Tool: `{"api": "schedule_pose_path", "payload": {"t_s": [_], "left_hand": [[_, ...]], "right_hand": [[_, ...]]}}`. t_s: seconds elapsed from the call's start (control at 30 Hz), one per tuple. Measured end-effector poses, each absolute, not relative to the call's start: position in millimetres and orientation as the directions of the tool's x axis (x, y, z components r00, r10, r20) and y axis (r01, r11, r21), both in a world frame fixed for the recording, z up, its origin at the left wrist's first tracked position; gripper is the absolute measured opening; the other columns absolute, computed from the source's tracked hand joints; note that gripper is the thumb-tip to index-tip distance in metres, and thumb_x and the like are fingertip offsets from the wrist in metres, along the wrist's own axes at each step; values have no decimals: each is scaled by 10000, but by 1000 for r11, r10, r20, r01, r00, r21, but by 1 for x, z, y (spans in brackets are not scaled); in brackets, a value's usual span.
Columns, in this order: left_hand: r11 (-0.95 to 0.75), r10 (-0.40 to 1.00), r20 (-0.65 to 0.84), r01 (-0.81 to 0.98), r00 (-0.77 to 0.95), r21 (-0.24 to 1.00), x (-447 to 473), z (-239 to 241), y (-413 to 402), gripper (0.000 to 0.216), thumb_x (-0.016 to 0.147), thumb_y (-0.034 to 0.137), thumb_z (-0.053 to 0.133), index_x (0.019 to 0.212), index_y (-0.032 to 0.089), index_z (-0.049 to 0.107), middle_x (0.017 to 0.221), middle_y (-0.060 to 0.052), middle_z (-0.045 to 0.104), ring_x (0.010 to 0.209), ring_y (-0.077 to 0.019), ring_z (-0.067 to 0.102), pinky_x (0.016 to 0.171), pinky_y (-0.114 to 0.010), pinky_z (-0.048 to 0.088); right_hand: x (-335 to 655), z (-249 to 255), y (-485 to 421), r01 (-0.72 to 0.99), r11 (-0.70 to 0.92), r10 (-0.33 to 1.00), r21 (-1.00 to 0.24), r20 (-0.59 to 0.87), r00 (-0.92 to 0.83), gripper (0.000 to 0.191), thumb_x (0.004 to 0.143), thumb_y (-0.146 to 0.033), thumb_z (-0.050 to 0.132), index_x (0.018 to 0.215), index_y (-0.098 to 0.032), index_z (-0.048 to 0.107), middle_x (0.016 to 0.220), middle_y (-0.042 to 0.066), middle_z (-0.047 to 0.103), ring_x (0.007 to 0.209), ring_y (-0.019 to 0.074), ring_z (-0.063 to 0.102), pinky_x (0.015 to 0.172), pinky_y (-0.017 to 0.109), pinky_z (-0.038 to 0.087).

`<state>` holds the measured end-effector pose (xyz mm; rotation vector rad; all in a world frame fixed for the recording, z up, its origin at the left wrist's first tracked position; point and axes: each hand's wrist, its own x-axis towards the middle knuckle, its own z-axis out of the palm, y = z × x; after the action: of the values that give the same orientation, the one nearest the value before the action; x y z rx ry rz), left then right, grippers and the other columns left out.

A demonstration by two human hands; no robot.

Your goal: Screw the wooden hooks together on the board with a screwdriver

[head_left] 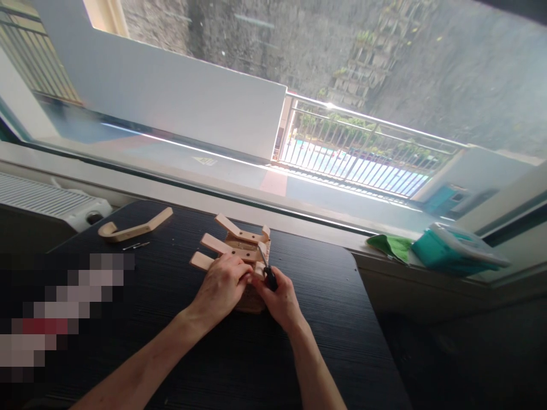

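Observation:
A light wooden rack (239, 246) with three hook arms fixed to a backboard lies on the black table (325, 319). My left hand (220, 287) lies over its near part, fingers curled onto the wood. My right hand (280, 302) is closed round a screwdriver (268, 273) with a black handle, its tip against the rack's right edge. A loose wooden hook (134, 228) lies apart at the far left of the table, with two small screws (137, 246) just in front of it.
A white radiator (47, 202) stands at the left beyond the table. On the window sill at the right lie a green cloth (393, 246) and a teal box (457, 253). A blurred patch covers the table's left part.

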<state>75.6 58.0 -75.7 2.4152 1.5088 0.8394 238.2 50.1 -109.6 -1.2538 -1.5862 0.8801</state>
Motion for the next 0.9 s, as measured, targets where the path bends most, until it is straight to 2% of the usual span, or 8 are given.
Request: {"api": "schedule_pose_path", "payload": {"t_s": [0.17, 0.27, 0.33, 0.43, 0.53, 0.7, 0.8, 0.9], "left_hand": [[-432, 886, 370, 787, 279, 440, 77, -75, 58, 115, 801, 119, 573, 837, 160, 674, 845, -74, 670, 875, -229, 576, 826, -390, 478], [-423, 893, 355, 787, 278, 448, 77, -73, 57, 123, 808, 112, 558, 818, 166, 668, 844, -72, 663, 890, -226, 572, 833, -374, 478], [-426, 892, 353, 785, 282, 449, 77, -71, 57, 121, 815, 119, 553, 791, 173, 658, 837, -64, 659, 896, -224, 565, 833, -362, 476], [-428, 892, 349, 784, 288, 448, 77, -70, 56, 125, 816, 114, 544, 759, 172, 639, 836, -64, 651, 892, -226, 553, 821, -358, 471], [-422, 896, 342, 785, 283, 454, 76, -68, 56, 136, 813, 101, 534, 732, 162, 623, 836, -79, 643, 888, -235, 545, 814, -371, 467], [-423, 897, 339, 776, 284, 467, 75, -67, 56, 127, 798, 79, 549, 743, 163, 626, 843, -72, 642, 892, -223, 553, 825, -359, 473], [-426, 895, 343, 773, 284, 471, 75, -68, 56, 118, 787, 73, 561, 751, 162, 630, 848, -71, 646, 892, -218, 559, 814, -348, 480], [-424, 895, 351, 774, 276, 471, 74, -70, 57, 113, 795, 92, 562, 743, 166, 630, 836, -70, 647, 885, -218, 561, 812, -349, 480]], "right_hand": [[238, -109, 51, 354, 218, 976, -909, 200, -87, 218, 776, -362, 632, 821, -149, 644, 648, -37, 528, 606, 100, 428, 576, 220, 380], [245, -94, 46, 383, 195, 981, -903, 174, -89, 378, 759, -392, 658, 1056, -161, 621, 703, -31, 561, 616, 111, 464, 587, 225, 402], [255, -71, 39, 460, 173, 984, -871, 131, -121, 438, 834, -399, 571, 1210, -179, 528, 706, -37, 568, 582, 110, 467, 578, 230, 407], [270, -22, 30, 673, 255, 966, -694, 148, -214, 300, 931, -371, 414, 1116, -201, 578, 761, -13, 620, 637, 119, 525, 624, 236, 402], [274, 28, 25, 816, 412, 907, -406, 97, -410, 235, 912, -296, 470, 1007, -225, 672, 870, 10, 684, 747, 129, 592, 670, 235, 383], [247, 71, 31, 834, 547, 836, 70, -106, -539, 221, 892, -234, 487, 832, -204, 698, 780, 26, 680, 674, 131, 598, 581, 261, 307], [226, 73, 40, 775, 600, 800, 197, -167, -576, 202, 869, -179, 489, 806, -174, 681, 775, 51, 688, 663, 140, 607, 546, 266, 284], [213, 71, 47, 724, 651, 759, 227, -172, -628, 198, 860, -170, 487, 811, -175, 678, 754, 53, 692, 651, 150, 620, 519, 272, 272]]}}
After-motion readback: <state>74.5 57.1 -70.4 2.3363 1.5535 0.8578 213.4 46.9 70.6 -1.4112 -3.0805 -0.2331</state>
